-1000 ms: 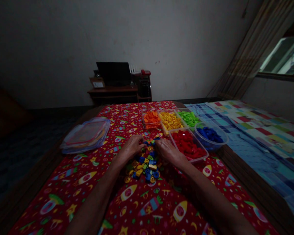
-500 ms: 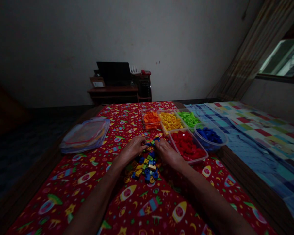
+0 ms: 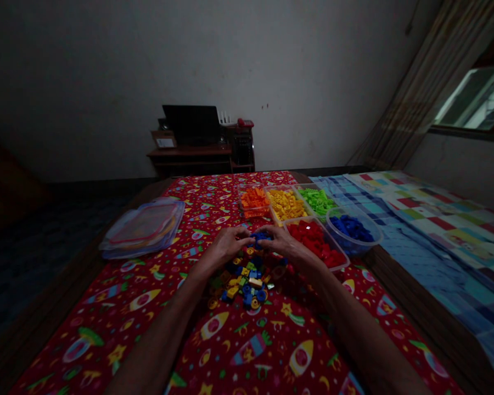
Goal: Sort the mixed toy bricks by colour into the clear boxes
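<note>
A mixed pile of small toy building bricks [image 3: 243,280], blue, yellow and green, lies on the red patterned cloth before me. At its far end my left hand [image 3: 230,242] is curled, thumb and fingertips against blue building bricks [image 3: 262,238]. From the other side my right hand [image 3: 280,241] bends its fingers over the same blue bricks. The fingertips of both hands nearly meet there, and the exact grip on single bricks is partly hidden. Just beyond my right wrist stands a clear box of red bricks [image 3: 315,241].
Clear boxes of orange bricks [image 3: 254,200], yellow bricks [image 3: 287,204] and green bricks [image 3: 316,202] stand behind the red one. A round tub of blue bricks [image 3: 352,227] is at the right. Stacked plastic lids [image 3: 142,227] lie left. A monitor [image 3: 192,124] stands against the wall.
Both hands have shifted slightly and their wrists have risen a little. My right hand has arched, its fingers now reaching over the blue bricks. More blue bricks show between the hands.
</note>
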Motion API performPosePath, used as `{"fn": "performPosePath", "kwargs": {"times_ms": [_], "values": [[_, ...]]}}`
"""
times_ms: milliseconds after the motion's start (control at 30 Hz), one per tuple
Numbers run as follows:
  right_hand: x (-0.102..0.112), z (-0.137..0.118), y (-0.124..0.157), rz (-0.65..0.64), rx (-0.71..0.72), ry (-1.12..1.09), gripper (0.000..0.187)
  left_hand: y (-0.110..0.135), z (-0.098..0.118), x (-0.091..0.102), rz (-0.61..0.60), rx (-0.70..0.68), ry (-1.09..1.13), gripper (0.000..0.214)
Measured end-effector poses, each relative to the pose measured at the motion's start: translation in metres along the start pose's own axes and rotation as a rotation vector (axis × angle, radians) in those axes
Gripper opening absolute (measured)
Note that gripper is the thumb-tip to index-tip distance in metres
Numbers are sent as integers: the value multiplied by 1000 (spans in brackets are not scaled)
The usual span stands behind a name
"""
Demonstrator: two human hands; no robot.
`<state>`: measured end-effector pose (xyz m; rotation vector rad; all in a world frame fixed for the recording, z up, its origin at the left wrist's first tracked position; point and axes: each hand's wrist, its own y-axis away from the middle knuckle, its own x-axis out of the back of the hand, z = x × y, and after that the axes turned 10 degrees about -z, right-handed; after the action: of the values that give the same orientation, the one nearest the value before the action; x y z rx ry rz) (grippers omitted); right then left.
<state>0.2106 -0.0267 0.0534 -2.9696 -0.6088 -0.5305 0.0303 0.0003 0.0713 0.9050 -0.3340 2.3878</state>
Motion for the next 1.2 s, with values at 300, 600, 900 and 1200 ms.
{"fn": "performPosePath", "kwargs": {"times_ms": [300,600,900,1200], "values": [[-1,-11,5,-18,69,25,22,4,9,-3,-4,66,-38,33],[58,-31,33,227,2,80,33,5,3,5,-13,-13,-202,34],[181,-2,112,585,-301,870,34,-7,-22,-5,137,-160,-301,22],[94,-14,62,411,117,869,31,-16,-53,-41,9,-367,-420,29]]}}
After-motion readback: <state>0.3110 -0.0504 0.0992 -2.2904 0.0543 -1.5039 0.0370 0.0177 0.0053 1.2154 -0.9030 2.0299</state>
